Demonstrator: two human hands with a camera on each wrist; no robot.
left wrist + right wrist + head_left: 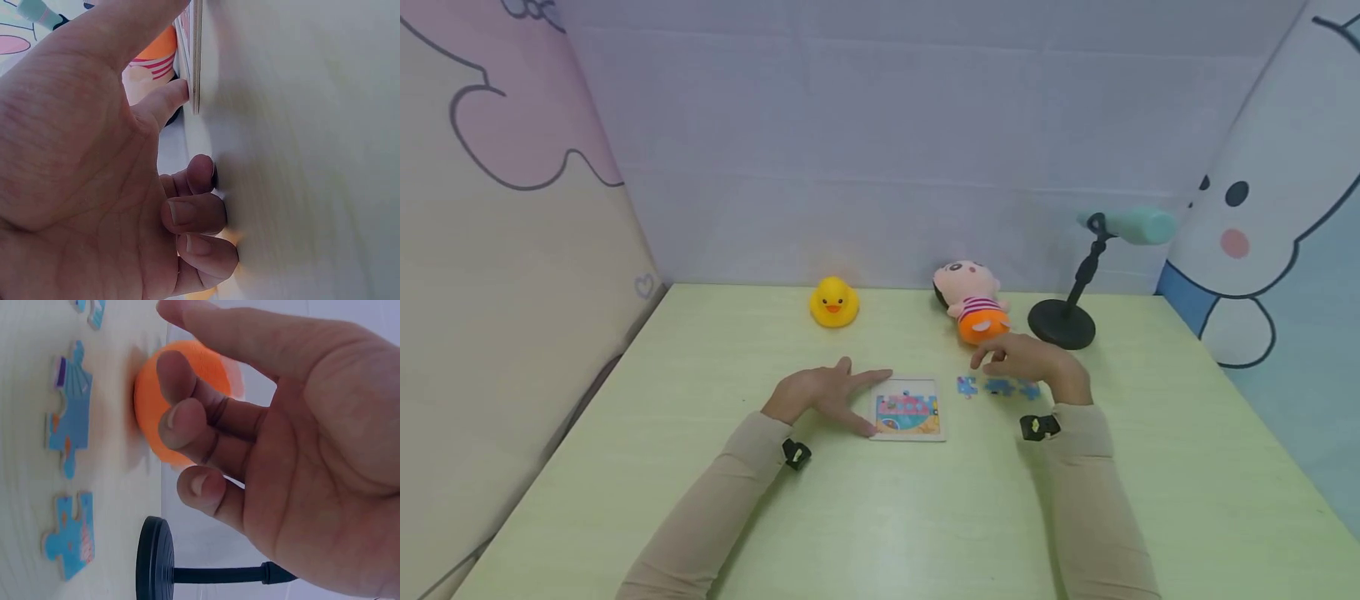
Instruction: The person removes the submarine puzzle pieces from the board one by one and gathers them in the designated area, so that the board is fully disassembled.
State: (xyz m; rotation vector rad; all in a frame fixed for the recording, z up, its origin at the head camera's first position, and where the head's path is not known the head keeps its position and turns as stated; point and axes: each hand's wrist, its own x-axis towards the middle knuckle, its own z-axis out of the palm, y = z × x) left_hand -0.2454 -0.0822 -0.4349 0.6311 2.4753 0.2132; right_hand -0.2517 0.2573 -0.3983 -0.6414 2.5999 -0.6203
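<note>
A square jigsaw puzzle board (907,417) in a pale frame lies flat on the table, its lower part filled with a coloured picture. At its left side my left hand (827,392) spreads thumb and index finger to the frame's two left corners. The other fingers of that hand bend down to the table in the left wrist view. To the right of the board lie loose blue jigsaw pieces (967,386). Over them hovers my right hand (1028,358), fingers loosely bent with nothing between them. One piece (72,415) shows a knob at each end.
Behind the board sits a yellow rubber duck (834,302). A doll (973,302) with orange shorts lies behind the loose pieces, close to my right hand. Right of it stands a black round-based stand (1062,324) carrying a mint-green cylinder (1138,226). A pale wall (880,225) borders the table's far edge.
</note>
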